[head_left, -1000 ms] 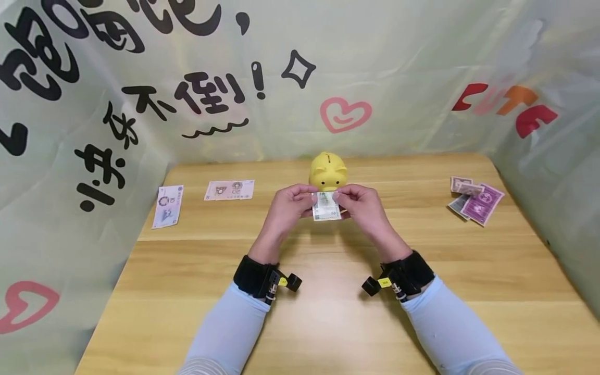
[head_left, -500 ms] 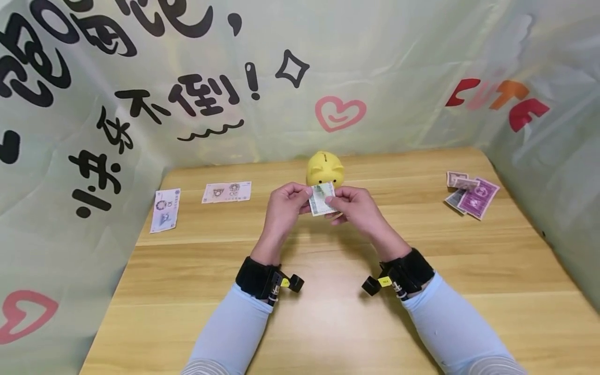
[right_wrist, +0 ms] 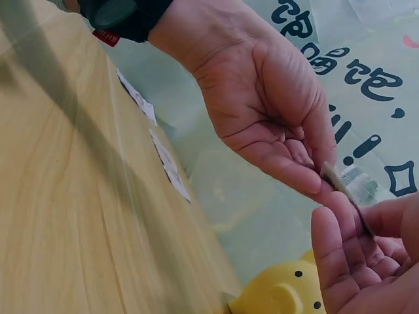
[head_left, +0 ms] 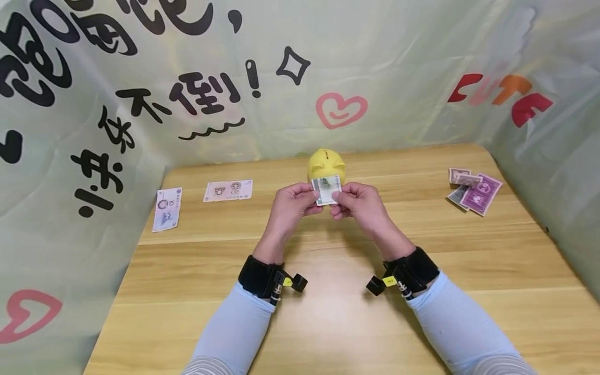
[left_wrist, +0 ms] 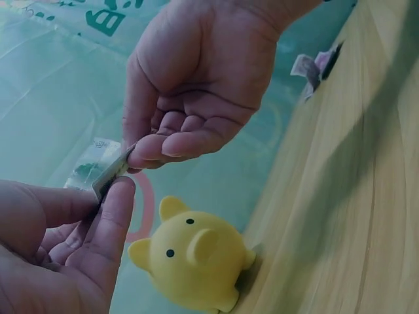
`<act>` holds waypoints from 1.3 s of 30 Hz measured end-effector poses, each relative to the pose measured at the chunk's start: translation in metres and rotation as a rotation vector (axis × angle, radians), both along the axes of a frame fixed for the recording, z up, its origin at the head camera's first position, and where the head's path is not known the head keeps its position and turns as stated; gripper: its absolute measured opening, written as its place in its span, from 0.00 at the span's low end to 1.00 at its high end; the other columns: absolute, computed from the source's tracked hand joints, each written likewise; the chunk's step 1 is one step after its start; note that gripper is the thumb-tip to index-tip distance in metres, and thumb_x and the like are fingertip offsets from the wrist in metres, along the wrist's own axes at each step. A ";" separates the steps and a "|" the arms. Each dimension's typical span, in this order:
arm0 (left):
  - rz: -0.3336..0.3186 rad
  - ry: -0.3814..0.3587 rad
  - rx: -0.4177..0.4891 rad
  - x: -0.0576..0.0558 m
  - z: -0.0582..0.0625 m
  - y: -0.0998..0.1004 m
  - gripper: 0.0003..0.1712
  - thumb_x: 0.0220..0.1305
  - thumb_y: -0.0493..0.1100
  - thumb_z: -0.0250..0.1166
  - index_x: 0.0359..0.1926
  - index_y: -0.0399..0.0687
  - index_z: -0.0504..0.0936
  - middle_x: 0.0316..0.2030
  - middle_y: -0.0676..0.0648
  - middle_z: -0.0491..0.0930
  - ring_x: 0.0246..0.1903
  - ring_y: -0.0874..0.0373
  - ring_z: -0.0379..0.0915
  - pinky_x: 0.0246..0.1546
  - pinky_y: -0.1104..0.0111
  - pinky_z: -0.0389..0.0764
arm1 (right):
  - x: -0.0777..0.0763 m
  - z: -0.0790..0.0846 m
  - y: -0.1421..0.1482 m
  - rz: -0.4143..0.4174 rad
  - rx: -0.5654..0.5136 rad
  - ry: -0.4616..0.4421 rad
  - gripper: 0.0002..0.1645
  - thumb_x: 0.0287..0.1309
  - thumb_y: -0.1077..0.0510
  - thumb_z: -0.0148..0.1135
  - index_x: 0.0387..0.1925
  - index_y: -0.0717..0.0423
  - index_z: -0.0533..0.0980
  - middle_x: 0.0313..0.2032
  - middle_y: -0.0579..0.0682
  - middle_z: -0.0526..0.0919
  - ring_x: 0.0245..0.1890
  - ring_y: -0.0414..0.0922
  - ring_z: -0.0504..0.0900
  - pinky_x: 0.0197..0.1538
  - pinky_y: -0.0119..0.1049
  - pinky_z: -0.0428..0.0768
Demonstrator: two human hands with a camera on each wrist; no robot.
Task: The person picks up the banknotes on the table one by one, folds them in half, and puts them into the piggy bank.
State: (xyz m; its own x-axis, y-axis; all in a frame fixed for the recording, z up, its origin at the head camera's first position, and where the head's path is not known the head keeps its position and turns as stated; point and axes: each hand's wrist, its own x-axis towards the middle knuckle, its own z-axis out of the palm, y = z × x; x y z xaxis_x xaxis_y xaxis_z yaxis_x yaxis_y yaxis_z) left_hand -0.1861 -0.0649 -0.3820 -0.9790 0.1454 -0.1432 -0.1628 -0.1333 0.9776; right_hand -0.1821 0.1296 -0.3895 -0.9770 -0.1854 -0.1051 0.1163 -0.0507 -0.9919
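Note:
Between thumb and fingers, my left hand (head_left: 292, 204) pinches the left side of a squarish white-and-green banknote (head_left: 326, 188). Its right side is pinched by my right hand (head_left: 363, 203). The note is held up off the table and looks folded, with a thick edge showing in the left wrist view. Just behind it stands a yellow piggy bank (head_left: 326, 162), a slot on its back. The note hides the pig's face in the head view, but the left wrist view shows the eyes and snout of the piggy bank (left_wrist: 196, 255), below the fingers.
A pinkish banknote (head_left: 228, 190) and a pale purple banknote (head_left: 166, 209) lie flat at the left of the wooden table (head_left: 323, 323). At the right is a loose pile of several notes (head_left: 480, 194). A printed cloth backdrop (head_left: 398, 94) rises behind the table.
Both hands have lifted the banknote from below the pig's snout to in front of its face. The note tilted midway and is nearly level again. The fingers have shifted along its edges.

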 end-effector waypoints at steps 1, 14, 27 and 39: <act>-0.005 -0.005 -0.004 0.000 0.000 0.000 0.12 0.72 0.32 0.66 0.53 0.30 0.85 0.45 0.35 0.88 0.35 0.55 0.89 0.43 0.64 0.92 | 0.000 -0.001 0.000 0.002 -0.007 -0.004 0.10 0.75 0.63 0.60 0.45 0.72 0.76 0.28 0.50 0.87 0.25 0.40 0.87 0.35 0.37 0.91; -0.043 -0.024 0.030 -0.002 0.002 -0.004 0.14 0.73 0.30 0.64 0.57 0.31 0.83 0.45 0.32 0.88 0.34 0.54 0.89 0.42 0.64 0.92 | -0.001 0.001 0.003 0.008 -0.044 0.023 0.11 0.75 0.64 0.58 0.53 0.67 0.75 0.31 0.45 0.89 0.26 0.41 0.87 0.33 0.35 0.90; -0.039 -0.013 0.044 0.000 0.005 -0.005 0.11 0.73 0.30 0.64 0.54 0.31 0.83 0.40 0.37 0.88 0.34 0.54 0.89 0.42 0.63 0.92 | -0.001 0.001 0.002 -0.013 -0.060 0.034 0.11 0.74 0.66 0.57 0.54 0.62 0.73 0.29 0.49 0.89 0.24 0.42 0.86 0.32 0.36 0.90; -0.030 -0.018 0.096 0.000 0.003 -0.008 0.13 0.73 0.27 0.62 0.55 0.29 0.82 0.39 0.40 0.87 0.33 0.57 0.89 0.41 0.66 0.92 | -0.001 -0.002 0.000 -0.014 -0.074 0.073 0.08 0.74 0.68 0.57 0.51 0.63 0.75 0.30 0.48 0.87 0.25 0.41 0.86 0.32 0.35 0.89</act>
State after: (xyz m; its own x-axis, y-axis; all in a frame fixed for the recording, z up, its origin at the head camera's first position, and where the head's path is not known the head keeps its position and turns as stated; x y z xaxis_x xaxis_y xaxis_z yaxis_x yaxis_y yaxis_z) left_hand -0.1857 -0.0729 -0.3794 -0.9715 0.1880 -0.1445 -0.1852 -0.2208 0.9576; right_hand -0.1833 0.1298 -0.3916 -0.9841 -0.1764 -0.0201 0.0427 -0.1252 -0.9912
